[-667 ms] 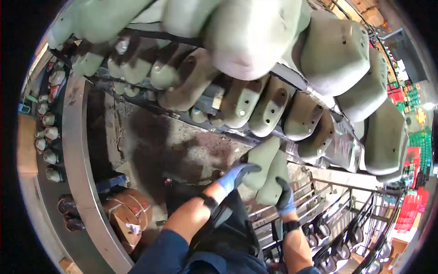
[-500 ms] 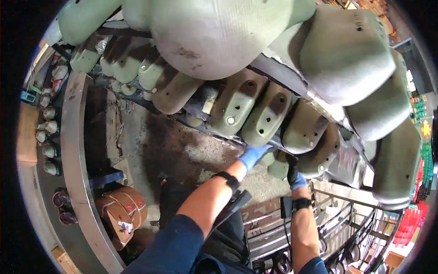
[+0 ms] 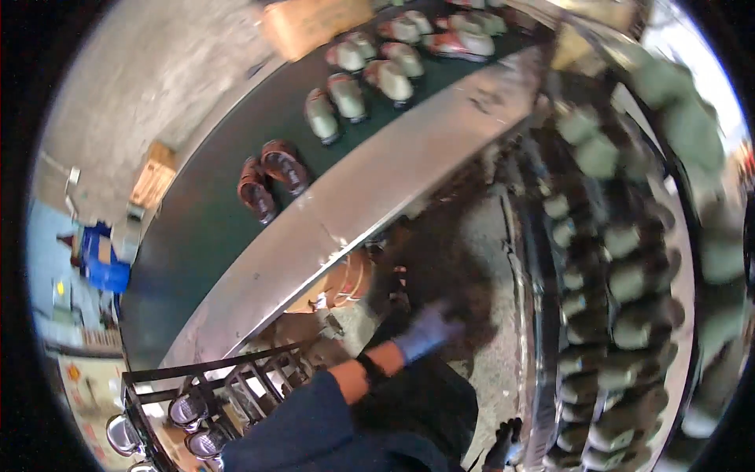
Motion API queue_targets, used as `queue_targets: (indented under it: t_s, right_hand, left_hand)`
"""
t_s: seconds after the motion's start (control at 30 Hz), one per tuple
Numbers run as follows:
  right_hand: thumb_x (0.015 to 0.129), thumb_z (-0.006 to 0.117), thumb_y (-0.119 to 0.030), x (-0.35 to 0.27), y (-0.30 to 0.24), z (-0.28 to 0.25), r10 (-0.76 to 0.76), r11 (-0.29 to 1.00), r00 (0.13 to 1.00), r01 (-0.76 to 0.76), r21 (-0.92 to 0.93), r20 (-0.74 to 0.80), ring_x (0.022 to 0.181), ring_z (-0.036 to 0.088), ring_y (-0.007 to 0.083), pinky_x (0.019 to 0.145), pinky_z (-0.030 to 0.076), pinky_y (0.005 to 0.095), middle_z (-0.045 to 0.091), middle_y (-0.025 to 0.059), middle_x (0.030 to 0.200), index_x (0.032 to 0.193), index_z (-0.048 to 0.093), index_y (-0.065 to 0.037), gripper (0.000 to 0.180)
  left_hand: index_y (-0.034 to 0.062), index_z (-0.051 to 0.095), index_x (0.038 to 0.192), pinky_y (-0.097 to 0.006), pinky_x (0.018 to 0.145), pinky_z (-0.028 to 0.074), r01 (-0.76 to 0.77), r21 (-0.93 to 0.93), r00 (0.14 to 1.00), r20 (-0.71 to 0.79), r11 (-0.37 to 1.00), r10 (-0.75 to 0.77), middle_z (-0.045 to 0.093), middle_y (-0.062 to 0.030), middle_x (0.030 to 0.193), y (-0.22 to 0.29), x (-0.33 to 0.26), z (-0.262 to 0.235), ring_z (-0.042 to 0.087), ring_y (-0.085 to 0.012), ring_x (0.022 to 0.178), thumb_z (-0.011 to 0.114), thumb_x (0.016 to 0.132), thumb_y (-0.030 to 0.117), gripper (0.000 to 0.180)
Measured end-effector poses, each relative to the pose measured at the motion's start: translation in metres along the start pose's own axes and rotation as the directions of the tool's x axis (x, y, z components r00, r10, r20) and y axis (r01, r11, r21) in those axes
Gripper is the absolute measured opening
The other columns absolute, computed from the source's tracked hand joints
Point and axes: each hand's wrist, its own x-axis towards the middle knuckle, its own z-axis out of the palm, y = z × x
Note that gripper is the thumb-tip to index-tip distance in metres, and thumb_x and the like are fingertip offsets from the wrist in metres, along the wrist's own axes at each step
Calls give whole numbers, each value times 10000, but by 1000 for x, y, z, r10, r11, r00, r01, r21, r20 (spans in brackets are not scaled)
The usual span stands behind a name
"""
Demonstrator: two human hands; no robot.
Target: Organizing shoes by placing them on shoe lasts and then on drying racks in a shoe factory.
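Note:
My left hand [image 3: 429,334], in a blue glove, is over the floor in front of my body. Its outline is smeared by motion, but its fingers look stretched apart and nothing shows in them. Low in the view, my right hand [image 3: 503,448] has dark fingertips and a pale blue back, beside the dark edge of the machine on my right. Whether it holds anything cannot be made out. A pair of dark red-brown shoes [image 3: 271,179] lies on the green conveyor belt [image 3: 197,224] to the left, apart from both hands.
Several pale-and-red shoes [image 3: 346,96] stand farther along the belt. A metal rail [image 3: 314,212] edges it, with a brown carton [image 3: 346,282] below. At lower left is a black rack [image 3: 228,370] holding shoes. Rows of rounded grey-green pads [image 3: 633,330] line the right.
My view has swung left from the grey-green pads toward the belt. My left hand has come away from the pads; my right hand now sits at the lower edge.

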Motion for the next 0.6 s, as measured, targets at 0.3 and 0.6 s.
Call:
queue_targets:
  t_s: [0.3, 0.6]
  right_hand:
    - [838, 646, -289, 79, -109, 329, 325, 939, 751, -183, -291, 575, 943, 606, 214, 807, 464, 310, 576, 110, 1172, 1284, 477, -13, 552]
    - [875, 599, -197, 85, -135, 445, 523, 823, 468, -58, -566, 713, 942, 592, 160, 763, 472, 273, 604, 85, 1142, 1244, 519, -5, 424]
  left_hand:
    - [-102, 487, 1164, -417, 882, 455, 721, -15, 82, -991, 692, -106, 547, -295, 1126, -128, 105, -447, 553, -365, 1059, 710, 678, 422, 748]
    - [-59, 551, 1017, -406, 787, 445, 443, -309, -111, -951, 842, -290, 586, -239, 969, -170, 4, -404, 566, -334, 899, 559, 763, 132, 318]
